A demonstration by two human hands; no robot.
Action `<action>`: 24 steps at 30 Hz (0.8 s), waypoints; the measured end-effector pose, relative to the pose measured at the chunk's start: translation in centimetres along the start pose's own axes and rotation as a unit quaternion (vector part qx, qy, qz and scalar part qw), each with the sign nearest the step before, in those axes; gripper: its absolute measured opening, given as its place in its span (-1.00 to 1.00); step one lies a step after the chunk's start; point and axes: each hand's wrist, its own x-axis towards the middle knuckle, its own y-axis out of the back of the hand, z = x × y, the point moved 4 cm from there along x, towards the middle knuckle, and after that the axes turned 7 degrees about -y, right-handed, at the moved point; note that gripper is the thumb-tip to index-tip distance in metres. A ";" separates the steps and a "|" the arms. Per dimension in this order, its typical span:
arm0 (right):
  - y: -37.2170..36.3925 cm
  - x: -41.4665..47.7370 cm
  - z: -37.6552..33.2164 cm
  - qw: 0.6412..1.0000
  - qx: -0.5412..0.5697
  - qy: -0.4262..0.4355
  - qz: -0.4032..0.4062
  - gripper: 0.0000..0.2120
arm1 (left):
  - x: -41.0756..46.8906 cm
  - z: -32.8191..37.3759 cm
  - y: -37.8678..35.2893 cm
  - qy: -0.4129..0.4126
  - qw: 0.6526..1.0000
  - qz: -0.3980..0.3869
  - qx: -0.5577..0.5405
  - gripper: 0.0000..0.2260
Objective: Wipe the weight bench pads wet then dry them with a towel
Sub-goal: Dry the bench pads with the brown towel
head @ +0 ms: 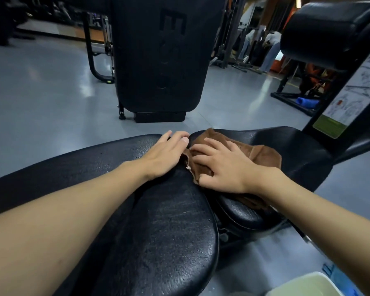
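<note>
Vinyl, black and cracked, covers the long bench pad point(158, 231), which runs from the lower middle of the frame up to the centre, beaded with droplets. The left hand point(165, 154) lies flat on it, fingers straight. Just right of it, a crumpled brown cloth point(263, 153) stretches rightward onto a rounded seat pad point(297, 146), and the right hand point(222, 165) presses it with spread fingers. At lower right, a white tub point(286, 283) holds pale liquid.

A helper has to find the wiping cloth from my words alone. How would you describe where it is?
Find the black padded bench in the foreground, whose pads meet near the middle of the view. The cloth lies crumpled on the right-hand pad, under the person's right hand. It is the only brown, soft thing among glossy black pads.
</note>
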 end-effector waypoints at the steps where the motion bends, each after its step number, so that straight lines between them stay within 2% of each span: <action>1: 0.0 -1.2 0.0 1.000 -0.003 0.002 0.004 -0.21 | 0.0 -0.1 0.0 0.000 1.000 0.001 -0.001 -0.60; 5: -0.2 -6.3 0.6 1.000 -0.014 0.011 -0.002 -0.27 | -0.2 0.4 0.2 0.024 1.000 -0.012 -0.015 -0.57; 8: -0.4 -9.3 0.6 1.000 -0.016 0.019 0.001 -0.30 | -0.7 0.8 0.2 0.037 0.998 -0.050 0.010 -0.58; 14: -1.7 -13.6 1.1 0.995 -0.058 0.074 0.039 -0.52 | -1.2 1.9 -0.1 0.026 0.997 -0.075 0.017 -0.52; 16: -1.9 -12.9 1.0 0.993 -0.078 0.069 0.051 -0.59 | -1.2 1.9 -0.1 0.027 0.996 -0.079 0.028 -0.52; 19: -2.0 -12.0 0.9 0.993 -0.099 0.051 0.044 -0.57 | -0.9 1.9 -0.2 0.014 0.997 -0.072 0.031 -0.53; 24: -1.4 -10.4 -0.3 0.997 -0.035 -0.039 0.063 -0.52 | -0.5 1.0 0.1 0.021 0.998 -0.060 0.006 -0.46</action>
